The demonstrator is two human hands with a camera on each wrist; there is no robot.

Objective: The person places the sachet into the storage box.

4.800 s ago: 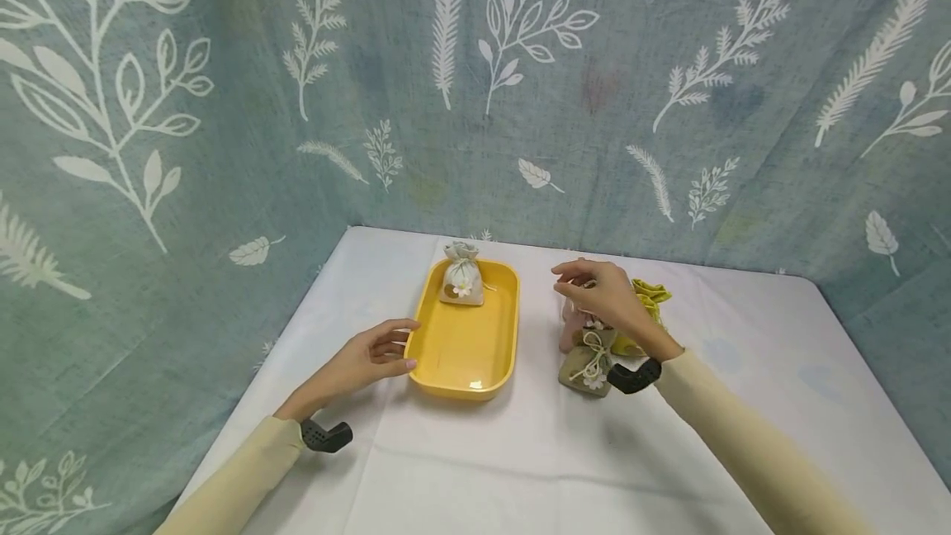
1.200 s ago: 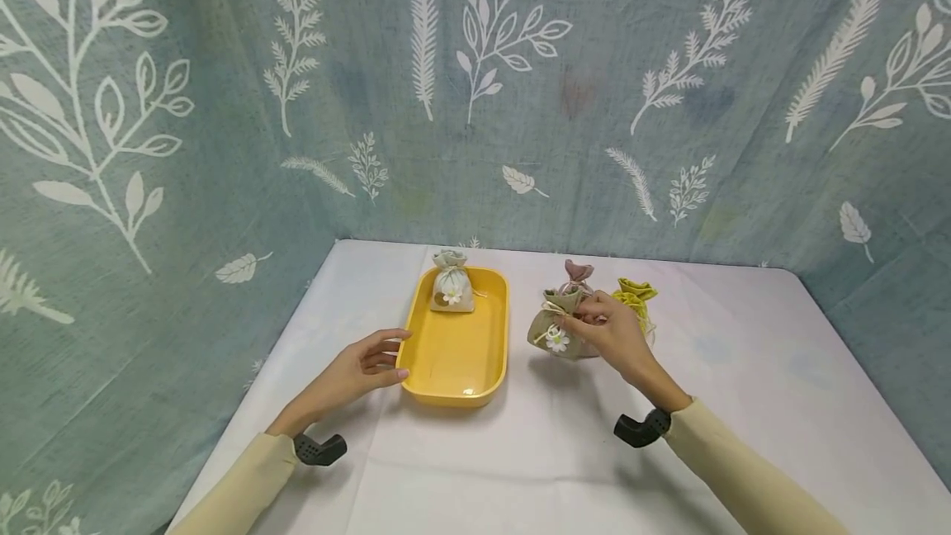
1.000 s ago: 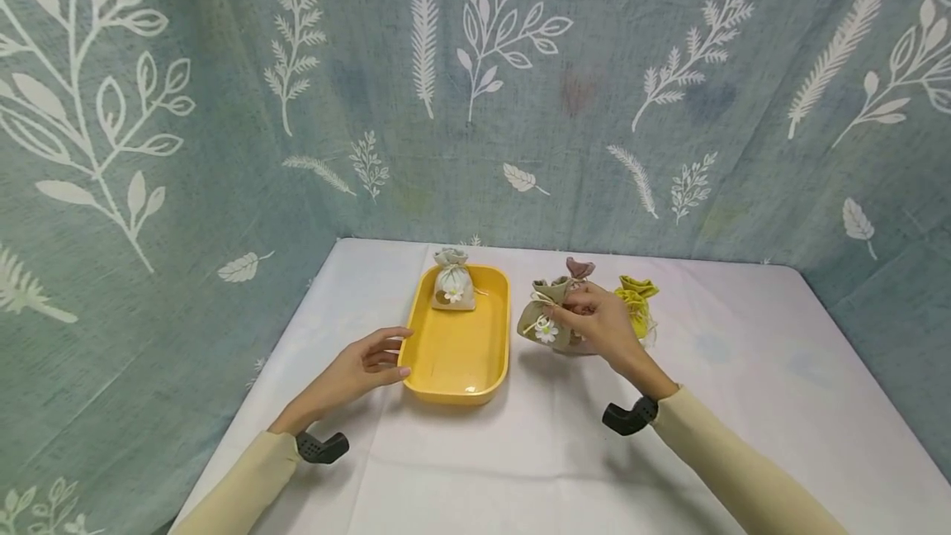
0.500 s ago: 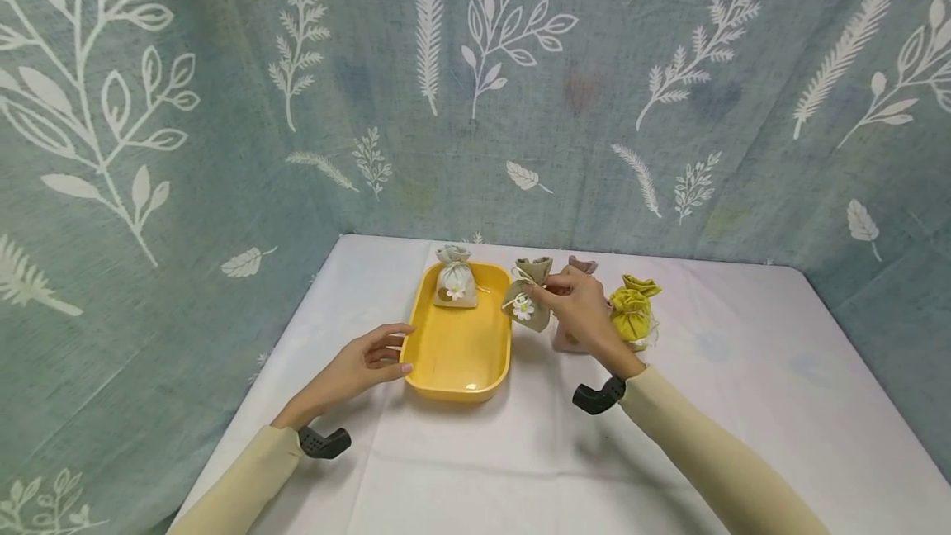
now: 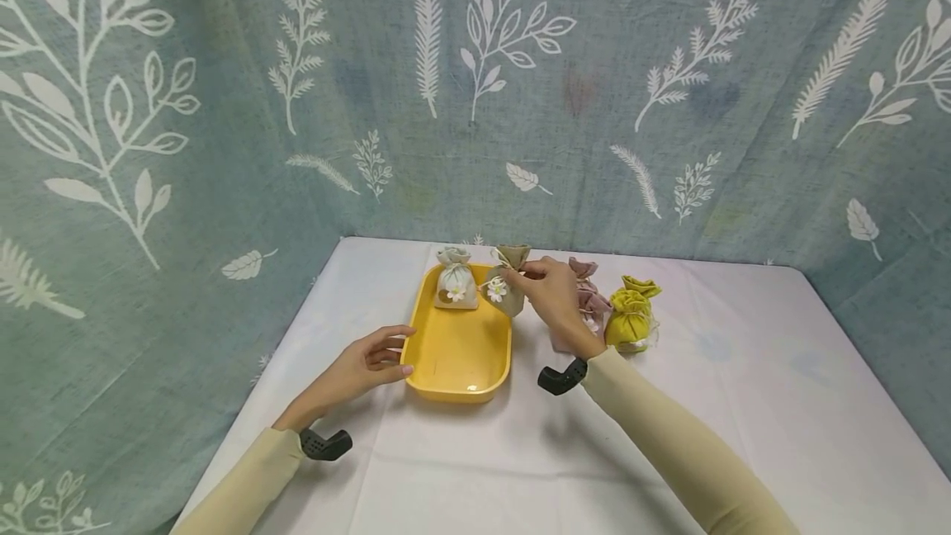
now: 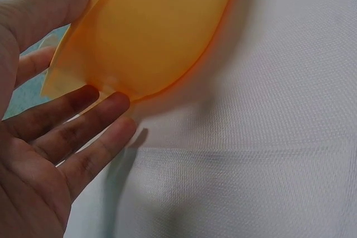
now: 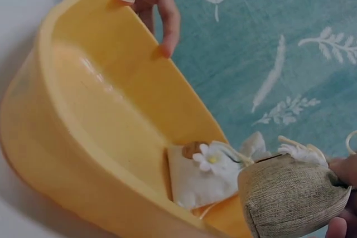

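My right hand [image 5: 553, 291] pinches an olive-brown drawstring pouch [image 5: 508, 301] by its tied neck. The pouch, with a white flower on its front, is at the far right rim of the yellow tray [image 5: 456, 362]; in the right wrist view its cloth body [image 7: 293, 193] hangs by a pale pouch [image 7: 203, 179]. That pale pouch stands in the tray's far end, leaning on the rim. At the tray's left side my left hand [image 5: 362, 367] touches the rim, its fingers [image 6: 92, 132] fairly straight and spread along the outer wall.
Right of the tray, a pink-mauve pouch [image 5: 589, 300], partly hidden by my right hand, stands next to a yellow-green pouch [image 5: 630, 324]. All rest on a white tablecloth [image 5: 475, 469]. A leaf-patterned curtain [image 5: 594, 106] closes off the back and left.
My right hand has picked up the olive-brown pouch from beside the pink and yellow-green ones and carried it left to the tray's far right rim. The left hand stays at the tray.
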